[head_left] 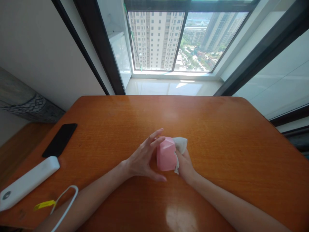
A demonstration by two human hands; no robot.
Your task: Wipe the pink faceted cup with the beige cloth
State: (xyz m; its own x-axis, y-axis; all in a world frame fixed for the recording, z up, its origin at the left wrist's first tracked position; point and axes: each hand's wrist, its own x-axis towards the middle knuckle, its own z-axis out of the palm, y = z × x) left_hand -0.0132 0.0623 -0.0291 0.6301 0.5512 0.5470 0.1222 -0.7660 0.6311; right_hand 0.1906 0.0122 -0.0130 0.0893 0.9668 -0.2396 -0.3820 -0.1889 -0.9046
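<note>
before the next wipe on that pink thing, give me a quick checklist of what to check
1. Left hand steadies the pink faceted object, fingers on its top and near side: ok.
2. Right hand holds the white cloth against the object's right side: ok.
3. Object rests on the wooden table, well away from every edge: ok.
4. Black phone and white power strip lie far to the left, apart from the hands: ok.
5. White cable lies close beside the left forearm; whether they touch: cannot tell.
6. Object's far side clean: cannot tell, hidden from this view.
</note>
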